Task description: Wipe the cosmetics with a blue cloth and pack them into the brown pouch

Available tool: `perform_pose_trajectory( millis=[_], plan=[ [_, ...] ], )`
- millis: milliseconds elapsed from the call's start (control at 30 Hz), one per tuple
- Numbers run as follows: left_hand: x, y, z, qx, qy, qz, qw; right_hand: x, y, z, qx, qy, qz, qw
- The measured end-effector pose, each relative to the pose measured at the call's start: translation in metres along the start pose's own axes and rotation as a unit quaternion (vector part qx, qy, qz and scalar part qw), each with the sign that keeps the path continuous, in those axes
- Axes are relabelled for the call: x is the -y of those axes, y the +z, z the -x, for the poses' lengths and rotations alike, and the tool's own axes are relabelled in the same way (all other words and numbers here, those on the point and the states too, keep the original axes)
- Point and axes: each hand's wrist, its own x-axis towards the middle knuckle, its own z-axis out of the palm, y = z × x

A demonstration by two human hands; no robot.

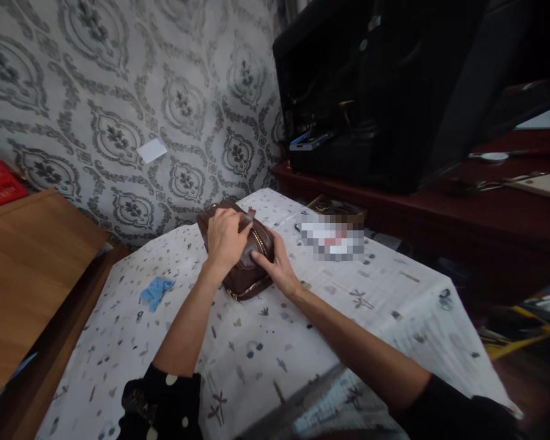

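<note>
A brown leather bag [250, 282] with gold-toned zippers lies on the cloth-covered table. My left hand [225, 237] is closed on the top of the bag, its fingertips beside a short leather strap [250, 216]. Whether the fingers pinch the zipper pull there is hidden. My right hand [280, 267] grips the right side of the bag, with the thumb on its front near the curved zipper [259, 238] and the fingers behind it. A light blue cloth [156, 292] lies crumpled to the left of the bag.
A white patterned tablecloth [256, 379] covers the table. A blurred-out flat item [332, 238] lies to the right of the bag. The patterned wall [183, 110] stands behind, a wooden panel [32, 263] at left, and a dark red shelf with a large black screen [357, 110] at right.
</note>
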Motion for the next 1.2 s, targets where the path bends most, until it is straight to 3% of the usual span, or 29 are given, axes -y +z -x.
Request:
perform_pose_trajectory(
  millis=[167,300,467,700,933,1067,1200],
  plan=[
    [0.006,0.006,-0.008,-0.04,-0.041,0.04,0.998,-0.001,-0.001,0.0,0.004,0.004,-0.031,0.999],
    [0.005,0.008,-0.007,-0.054,-0.028,0.081,0.995,0.002,0.0,0.001,0.001,0.002,-0.025,1.0],
    [0.004,0.005,-0.004,-0.034,0.032,0.105,0.993,0.004,0.0,0.002,0.001,-0.011,-0.028,1.0],
    [0.017,-0.01,0.003,0.005,0.032,0.127,0.991,0.001,-0.001,0.0,0.0,-0.005,-0.03,1.0],
    [0.04,-0.032,0.024,0.006,-0.028,0.079,0.997,0.003,0.0,0.002,-0.005,0.002,-0.001,1.0],
    [0.04,-0.035,0.033,0.014,-0.045,0.098,0.994,0.003,0.001,0.003,-0.002,0.005,0.011,1.0],
    [0.035,-0.032,0.037,-0.018,-0.064,0.071,0.995,0.004,0.001,0.004,-0.005,-0.003,0.022,1.0]
  ],
)
